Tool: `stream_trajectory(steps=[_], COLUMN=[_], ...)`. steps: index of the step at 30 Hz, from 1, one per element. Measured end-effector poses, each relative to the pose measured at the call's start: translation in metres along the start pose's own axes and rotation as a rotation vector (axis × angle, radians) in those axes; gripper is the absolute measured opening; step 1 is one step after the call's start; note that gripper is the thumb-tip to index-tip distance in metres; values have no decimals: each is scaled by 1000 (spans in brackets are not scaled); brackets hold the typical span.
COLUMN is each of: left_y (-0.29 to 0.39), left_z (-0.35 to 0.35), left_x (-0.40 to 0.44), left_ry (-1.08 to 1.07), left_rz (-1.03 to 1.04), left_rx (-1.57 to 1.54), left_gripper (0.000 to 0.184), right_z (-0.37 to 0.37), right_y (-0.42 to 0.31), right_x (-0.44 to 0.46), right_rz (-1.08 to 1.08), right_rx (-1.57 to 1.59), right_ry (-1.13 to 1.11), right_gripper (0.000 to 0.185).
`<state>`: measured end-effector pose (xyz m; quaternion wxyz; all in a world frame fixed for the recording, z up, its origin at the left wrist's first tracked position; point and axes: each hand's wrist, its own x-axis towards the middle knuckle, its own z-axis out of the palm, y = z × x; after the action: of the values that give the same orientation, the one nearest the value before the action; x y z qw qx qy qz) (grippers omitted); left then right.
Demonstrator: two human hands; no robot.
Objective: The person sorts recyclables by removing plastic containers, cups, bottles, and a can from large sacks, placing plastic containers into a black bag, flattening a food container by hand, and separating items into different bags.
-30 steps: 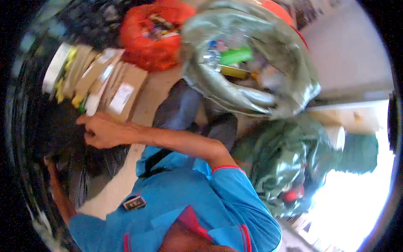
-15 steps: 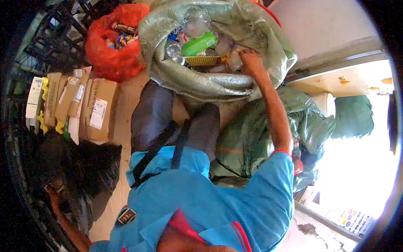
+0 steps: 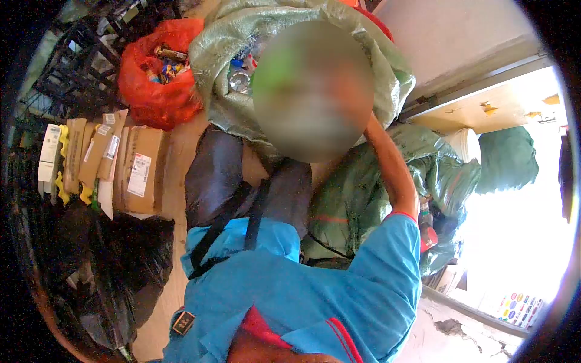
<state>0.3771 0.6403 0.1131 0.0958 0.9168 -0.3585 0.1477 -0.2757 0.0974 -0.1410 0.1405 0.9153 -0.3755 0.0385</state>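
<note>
A large woven sack [image 3: 221, 45] stands wide-mouthed in front of my legs, with plastic bottles and other waste inside. My right hand [image 3: 353, 91] reaches into its mouth from the right, but a round blur covers the fingers and whatever they touch. Inside that blur a green item [image 3: 273, 71] shows only as a smear. Left of the blur, a clear plastic bottle [image 3: 239, 80] lies in the sack. My left forearm [image 3: 51, 323] runs along the dark lower-left edge, and the hand itself cannot be made out. The nearest thing to it is a black plastic bag [image 3: 130, 260].
A red bag [image 3: 158, 100] with small waste stands left of the sack. Flattened cardboard boxes [image 3: 145, 172] stand upright at left, near black crates [image 3: 72, 72]. Full green bags [image 3: 345, 199] and a white bucket [image 3: 465, 145] are at right.
My left hand has moved left, away from the black bag into the dark edge. A blur now covers my right hand, which earlier held a clear plastic item. The view has shifted slightly.
</note>
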Motion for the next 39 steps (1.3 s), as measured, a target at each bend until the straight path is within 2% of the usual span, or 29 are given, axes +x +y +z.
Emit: stream_trajectory(steps=[2, 3, 5, 6, 7, 8, 10, 11, 13, 14, 16, 17, 19, 20, 22, 23, 24, 26, 27, 29, 32, 34, 36, 37, 39], left_y=[65, 108, 216, 280, 321, 358, 423, 454, 510, 525, 547, 548, 543, 541, 537, 536, 539, 542, 548, 567, 588, 603, 611, 613, 618], left_z=[-8, -6, 6, 12, 36, 48, 123, 160, 207, 219, 227, 226, 223, 231, 246, 245, 247, 251, 253, 252, 231, 256, 273, 281, 295], left_x=[14, 18, 22, 15, 10, 9, 16, 14, -1, -14, -27, -27, -26, -20, -6, 0, 3, 4, 6, 15, 23, 37, 45, 45, 50], left_ry=[-10, -80, -355, -563, -705, -851, -999, -999, -1148, -1149, -797, -804, -1531, -1535, -1524, -1538, -1536, -1402, -1407, -1174, -1064, -1029, -853, -855, -663], left_rz=[118, 188, 363, 379, 565, 647, 836, 916, 883, 893, 1158, 1161, 635, 632, 216, 148, 146, 332, 333, 567, 622, 690, 813, 823, 922], left_rx=[-218, -348, -550, -624, -884, -839, -1002, -1080, -1177, -1183, -1189, -1190, -1289, -1286, -1369, -1371, -1372, -1393, -1388, -1291, -1113, -1103, -974, -968, -877], left_gripper=[40, 40, 40, 39, 42, 49, 68, 79, 82, 82, 73, 73, 60, 60, 54, 56, 56, 52, 52, 57, 61, 66, 70, 70, 74], right_z=[-50, -63, -82, -91, -106, -113, -123, -129, -132, -133, -125, -124, -120, -115, -104, -103, -90, -41, -21, 10, 26, 11, -28, -39, -53], right_y=[-45, -62, -90, -104, -118, -127, -140, -143, -142, -140, -131, -126, -116, -107, -89, -85, -79, -70, -62, -33, 28, 67, 95, 113, 149], right_x=[15, 17, 18, 19, 19, 21, 21, 20, 24, 26, 31, 31, 30, 29, 23, 19, 19, 15, 16, 32, 52, 73, 84, 89, 95], right_rz=[-7, -52, -125, -155, -146, -142, -197, -210, -214, -228, -192, -190, -110, -108, 180, 253, 251, 299, 304, 451, 551, 559, 660, 694, 737], right_rx=[59, 92, 111, 95, 109, 110, 71, 90, 79, 73, 101, 121, 147, 151, 429, 430, 431, 503, 506, 501, 433, 276, 259, 243, 223], right_ry=[21, 29, 88, 142, 107, 116, 210, 195, 254, 304, 364, 388, 405, 403, 589, 611, 612, 166, 164, -132, 6, 12, 32, 78, 132], right_gripper=[69, 70, 73, 74, 75, 75, 76, 76, 75, 75, 70, 67, 55, 55, 52, 40, 40, 22, 22, 21, 27, 25, 29, 32, 36])
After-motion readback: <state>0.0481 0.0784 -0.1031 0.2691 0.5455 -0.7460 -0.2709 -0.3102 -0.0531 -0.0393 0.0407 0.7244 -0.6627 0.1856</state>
